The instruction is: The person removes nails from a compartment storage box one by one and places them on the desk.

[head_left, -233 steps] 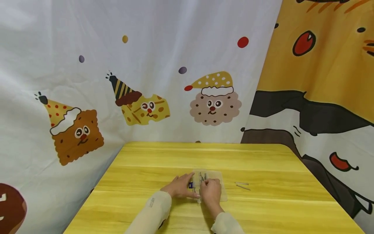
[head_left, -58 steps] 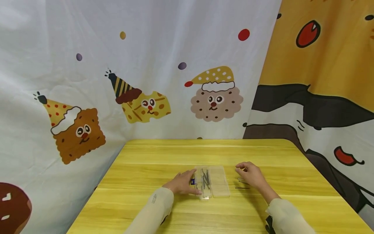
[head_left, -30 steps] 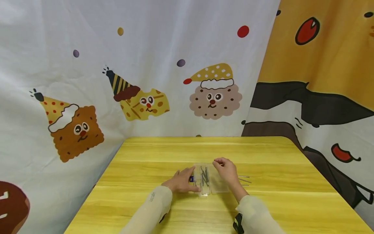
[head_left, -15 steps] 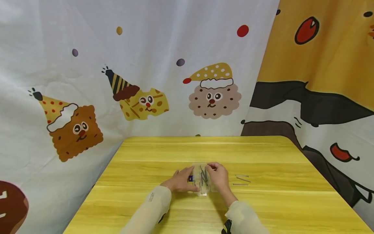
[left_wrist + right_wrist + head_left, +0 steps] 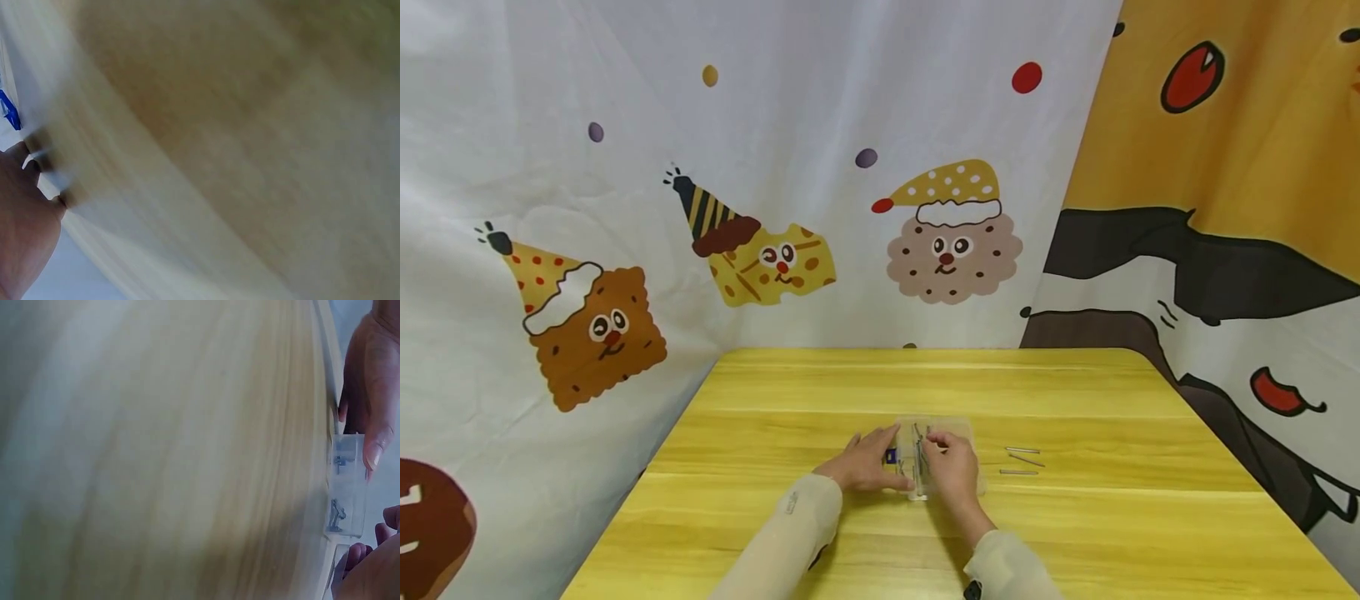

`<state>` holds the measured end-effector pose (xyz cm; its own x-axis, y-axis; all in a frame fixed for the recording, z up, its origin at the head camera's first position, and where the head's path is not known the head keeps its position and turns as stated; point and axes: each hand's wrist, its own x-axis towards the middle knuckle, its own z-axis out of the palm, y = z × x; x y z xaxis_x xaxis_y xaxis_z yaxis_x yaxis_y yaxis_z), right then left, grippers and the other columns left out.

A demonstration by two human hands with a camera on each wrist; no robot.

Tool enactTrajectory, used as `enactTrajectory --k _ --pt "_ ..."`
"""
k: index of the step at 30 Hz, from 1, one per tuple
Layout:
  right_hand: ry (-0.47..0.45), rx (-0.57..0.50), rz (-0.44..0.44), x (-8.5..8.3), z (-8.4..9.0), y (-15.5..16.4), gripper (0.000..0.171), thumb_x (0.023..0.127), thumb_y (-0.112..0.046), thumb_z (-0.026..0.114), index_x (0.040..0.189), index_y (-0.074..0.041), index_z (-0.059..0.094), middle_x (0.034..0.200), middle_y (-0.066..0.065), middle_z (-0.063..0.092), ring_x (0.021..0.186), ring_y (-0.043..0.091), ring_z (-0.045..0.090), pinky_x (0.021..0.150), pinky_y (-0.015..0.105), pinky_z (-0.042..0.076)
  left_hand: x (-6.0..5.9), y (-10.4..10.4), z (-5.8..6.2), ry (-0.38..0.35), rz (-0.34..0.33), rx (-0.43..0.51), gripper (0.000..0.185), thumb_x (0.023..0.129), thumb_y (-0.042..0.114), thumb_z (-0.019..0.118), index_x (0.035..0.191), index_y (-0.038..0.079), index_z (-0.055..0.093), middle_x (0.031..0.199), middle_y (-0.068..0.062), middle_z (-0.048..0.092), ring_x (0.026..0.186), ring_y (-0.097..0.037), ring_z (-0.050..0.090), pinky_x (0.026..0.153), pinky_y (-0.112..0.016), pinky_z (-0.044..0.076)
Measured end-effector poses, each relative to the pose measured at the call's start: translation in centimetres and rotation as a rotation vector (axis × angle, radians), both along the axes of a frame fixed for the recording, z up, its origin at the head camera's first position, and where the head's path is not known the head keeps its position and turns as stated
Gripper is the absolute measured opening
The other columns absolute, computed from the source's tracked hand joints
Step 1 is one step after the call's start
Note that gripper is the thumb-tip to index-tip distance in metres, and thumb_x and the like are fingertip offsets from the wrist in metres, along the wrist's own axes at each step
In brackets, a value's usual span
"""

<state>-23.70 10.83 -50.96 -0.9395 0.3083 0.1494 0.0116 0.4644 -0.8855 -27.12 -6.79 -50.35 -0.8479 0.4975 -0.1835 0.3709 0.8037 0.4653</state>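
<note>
A clear plastic box (image 5: 907, 435) lies on the table, its lid (image 5: 962, 425) folded flat to the right. My left hand (image 5: 863, 465) grips the box from the left, thumb at the near end, fingers towards the far end. Several thin, nail-like metal rods (image 5: 919, 477) lie in it. Over this compartment, my right hand (image 5: 953, 468) has its fingertips together among the rods; whether they pinch one is hidden. In the right wrist view, small screw-like pieces (image 5: 338, 515) show through the box wall (image 5: 356, 487).
On the wooden table (image 5: 1105, 533), to the right of the box, lie three loose metal rods (image 5: 1018, 472). A small blue piece (image 5: 891, 456) sits at the box's left side. A printed curtain (image 5: 820, 108) hangs behind the table's far edge.
My right hand has come left from beside the loose rods, across the lid, to the compartment. Two rods lay on the table earliest; now three do. My left hand stays on the box.
</note>
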Motion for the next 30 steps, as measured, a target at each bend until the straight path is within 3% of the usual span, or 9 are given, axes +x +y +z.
enactTrajectory --k 14,30 --pt "0.041 0.081 -0.023 0.8 -0.7 -0.6 0.009 0.086 -0.011 0.075 0.091 -0.003 0.078 0.098 0.014 0.062 0.091 0.030 0.058 0.075 0.050 0.049 0.1 0.0 0.2 -0.012 -0.002 -0.001 0.111 0.080 0.071 0.067 0.161 0.017 0.014 0.161 -0.008 0.027 0.149 -0.025 0.022 0.120 -0.051 0.009" --pt "0.029 0.178 -0.072 0.7 -1.2 -1.1 0.006 0.082 -0.008 0.075 0.086 -0.003 0.077 0.094 0.015 0.059 0.085 0.031 0.060 0.075 0.048 0.051 0.2 0.2 0.3 -0.003 0.000 -0.006 0.110 0.080 0.070 0.067 0.161 0.017 0.015 0.161 -0.009 0.028 0.148 -0.027 0.024 0.120 -0.051 0.010"
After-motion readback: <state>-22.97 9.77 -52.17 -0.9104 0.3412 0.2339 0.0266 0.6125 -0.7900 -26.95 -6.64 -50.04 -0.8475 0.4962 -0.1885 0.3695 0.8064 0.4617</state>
